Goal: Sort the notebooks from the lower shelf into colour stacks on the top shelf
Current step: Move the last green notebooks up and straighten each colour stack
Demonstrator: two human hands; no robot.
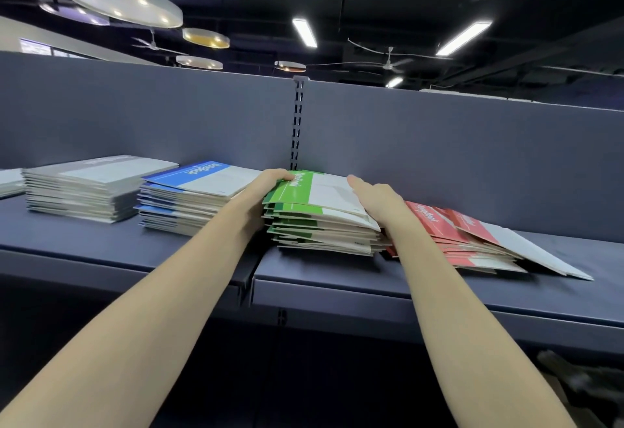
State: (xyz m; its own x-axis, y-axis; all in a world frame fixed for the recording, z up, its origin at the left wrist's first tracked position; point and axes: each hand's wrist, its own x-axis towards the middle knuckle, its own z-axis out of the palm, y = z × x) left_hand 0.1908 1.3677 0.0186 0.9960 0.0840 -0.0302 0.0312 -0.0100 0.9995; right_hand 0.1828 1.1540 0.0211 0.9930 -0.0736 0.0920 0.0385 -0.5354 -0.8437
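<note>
Green stack (320, 218) at frame centre on the top shelf (439, 289), flanked by both hands. Left hand (266, 187) curled over its left edge; right hand (378, 197) flat along its right. Thin, light, floppy, slippery covers, probably: best squared from both sides.

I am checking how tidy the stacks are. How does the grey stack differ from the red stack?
The grey stack lies squared at the shelf's left; the red stack at the right is fanned out, notebooks sliding sideways. No hand touches grey; the right hand lies beside red. Both sit on the top shelf.
</note>
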